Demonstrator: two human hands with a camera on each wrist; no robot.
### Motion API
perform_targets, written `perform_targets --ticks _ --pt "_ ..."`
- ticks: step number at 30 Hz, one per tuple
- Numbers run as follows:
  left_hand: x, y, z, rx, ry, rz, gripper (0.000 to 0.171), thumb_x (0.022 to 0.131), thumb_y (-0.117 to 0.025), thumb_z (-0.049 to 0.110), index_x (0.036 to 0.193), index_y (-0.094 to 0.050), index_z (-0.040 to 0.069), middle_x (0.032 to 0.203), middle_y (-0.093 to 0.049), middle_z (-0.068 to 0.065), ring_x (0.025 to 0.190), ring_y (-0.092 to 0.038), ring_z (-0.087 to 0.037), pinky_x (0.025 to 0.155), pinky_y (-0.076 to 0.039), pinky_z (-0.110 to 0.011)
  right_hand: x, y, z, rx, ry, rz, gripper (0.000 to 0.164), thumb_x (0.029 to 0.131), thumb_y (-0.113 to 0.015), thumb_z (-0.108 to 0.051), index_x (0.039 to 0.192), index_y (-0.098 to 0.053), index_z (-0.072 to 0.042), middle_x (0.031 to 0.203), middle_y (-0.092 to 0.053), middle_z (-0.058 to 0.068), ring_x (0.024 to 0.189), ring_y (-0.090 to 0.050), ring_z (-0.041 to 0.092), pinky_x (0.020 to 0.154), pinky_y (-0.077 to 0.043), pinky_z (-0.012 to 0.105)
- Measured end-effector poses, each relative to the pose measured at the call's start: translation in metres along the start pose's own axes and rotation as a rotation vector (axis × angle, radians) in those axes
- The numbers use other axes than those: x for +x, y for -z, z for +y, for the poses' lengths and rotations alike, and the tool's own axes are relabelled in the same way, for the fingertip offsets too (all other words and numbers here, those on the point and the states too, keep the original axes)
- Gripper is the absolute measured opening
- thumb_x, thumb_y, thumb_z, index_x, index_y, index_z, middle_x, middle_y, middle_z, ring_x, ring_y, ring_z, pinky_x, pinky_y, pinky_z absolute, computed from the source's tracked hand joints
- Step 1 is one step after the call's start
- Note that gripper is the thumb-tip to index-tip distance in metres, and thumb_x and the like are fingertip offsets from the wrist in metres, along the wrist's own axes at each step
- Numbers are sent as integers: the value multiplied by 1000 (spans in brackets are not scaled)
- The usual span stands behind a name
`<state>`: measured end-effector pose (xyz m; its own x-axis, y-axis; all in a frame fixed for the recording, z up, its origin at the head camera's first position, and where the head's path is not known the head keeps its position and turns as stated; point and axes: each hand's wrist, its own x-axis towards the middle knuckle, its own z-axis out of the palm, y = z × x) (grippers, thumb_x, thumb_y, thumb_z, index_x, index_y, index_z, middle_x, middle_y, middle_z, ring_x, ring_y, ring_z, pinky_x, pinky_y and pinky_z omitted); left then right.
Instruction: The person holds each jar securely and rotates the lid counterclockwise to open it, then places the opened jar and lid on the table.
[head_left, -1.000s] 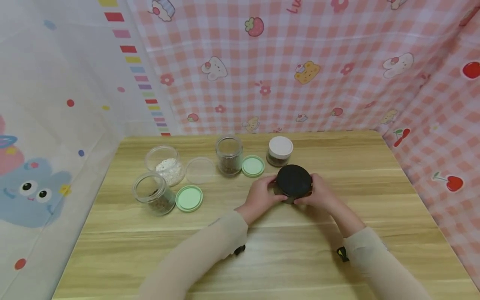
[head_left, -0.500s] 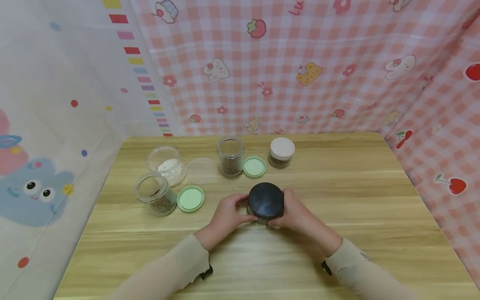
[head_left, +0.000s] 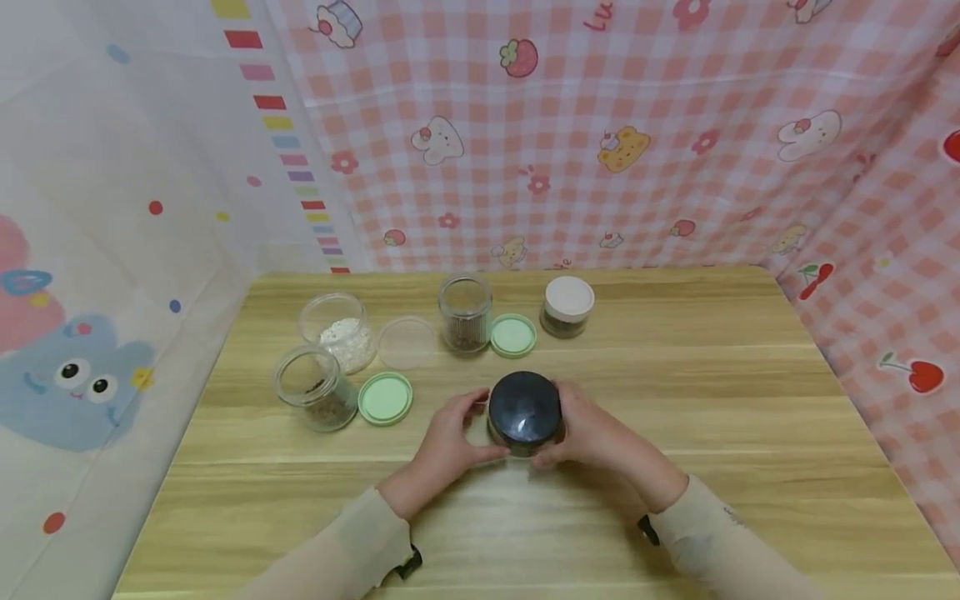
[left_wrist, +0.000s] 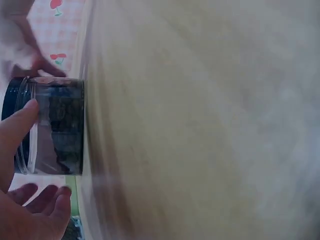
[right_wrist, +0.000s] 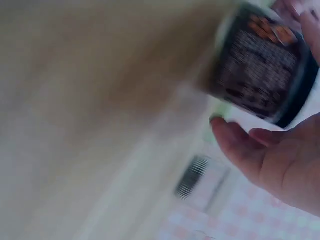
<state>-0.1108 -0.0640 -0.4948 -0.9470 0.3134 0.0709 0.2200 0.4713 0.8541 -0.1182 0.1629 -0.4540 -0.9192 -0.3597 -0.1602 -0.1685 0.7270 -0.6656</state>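
A jar with a black lid [head_left: 525,408] stands on the table between both hands; in the left wrist view the clear jar [left_wrist: 67,130] has dark contents. My left hand [head_left: 446,442] is around its left side, the thumb against the upper wall and the other fingers [left_wrist: 47,202] visibly apart from it. At the jar's right side is my right hand [head_left: 596,429]. In the right wrist view its fingers [right_wrist: 240,145] extend beside the labelled jar [right_wrist: 257,65] with a gap between. Whether the right thumb touches the lid is unclear from the blur.
At the back left stand a clear tub [head_left: 348,342] of white bits and a glass jar [head_left: 322,400] beside a green lid [head_left: 386,398]. A ribbed jar [head_left: 465,321], a clear lid [head_left: 407,342], another green lid [head_left: 513,335] and a white-lidded jar [head_left: 567,308] are behind.
Both hands have brought the black-lidded jar left and nearer from in front of the white-lidded jar. In the last half second it shifted slightly more, and the left fingers look looser around it.
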Motion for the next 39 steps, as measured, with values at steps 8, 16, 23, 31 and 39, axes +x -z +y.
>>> perform_targets --ticks 8,16,23,31,39 --pt "8 -14 3 47 -25 -21 110 57 -90 36 145 -32 5 146 -40 -14 133 -39 -29 107 -36 -47 4 16 -26 -336 81 20 116 56 -84 -59 144 -34 -2 142 -35 21 129 -37 37 100 -42 52" --pt "19 -28 -1 44 16 -24 111 51 -92 43 143 -37 16 138 -49 -4 126 -47 -22 104 -40 -42 14 6 -50 -478 20 -40 98 67 -75 -61 137 -43 0 131 -44 18 117 -44 32 95 -46 44" --pt "27 -27 -3 52 -26 -67 103 51 -91 43 140 -41 24 132 -54 2 120 -52 -16 100 -43 -37 19 2 -53 -531 12 -17 99 64 -79 -58 134 -46 5 124 -47 18 109 -44 32 92 -47 42" --pt "33 -22 -5 165 -24 -114 103 54 -90 42 140 -41 14 131 -56 -7 119 -53 -23 100 -44 -39 22 4 -45 -520 120 -30 102 58 -83 -50 138 -44 0 136 -44 16 120 -41 33 98 -44 42" --pt "33 -18 -4 168 -27 -160 106 54 -90 43 143 -37 16 134 -54 -6 120 -52 -23 100 -43 -40 19 12 -43 -457 214 -113 100 66 -80 -53 143 -37 -6 141 -36 15 127 -36 30 100 -42 43"
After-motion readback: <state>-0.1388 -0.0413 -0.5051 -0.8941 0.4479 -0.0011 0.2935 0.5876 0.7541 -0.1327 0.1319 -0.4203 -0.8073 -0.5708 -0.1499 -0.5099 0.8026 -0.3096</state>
